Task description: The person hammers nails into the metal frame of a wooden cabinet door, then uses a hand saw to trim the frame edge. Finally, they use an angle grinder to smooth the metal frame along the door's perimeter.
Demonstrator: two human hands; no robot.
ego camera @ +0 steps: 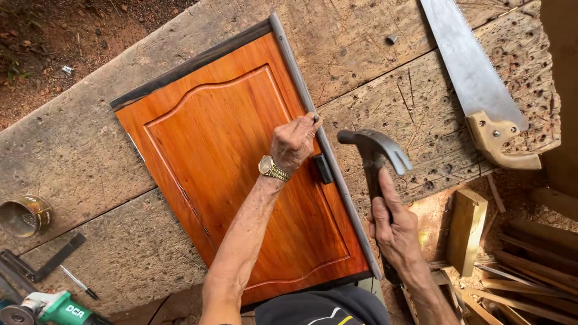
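In the middle of the frame the left hand (293,142) pinches something too small to make out against the grey strip (325,147) on the orange door (232,162), and the right hand (394,232) is wrapped tight around the hammer (376,153). To do this well, I think the pinching fingers should stay low and steady while the hammer taps softly first. The strip's long side runs from the top middle down to the lower right, and the hammer's claw points right.
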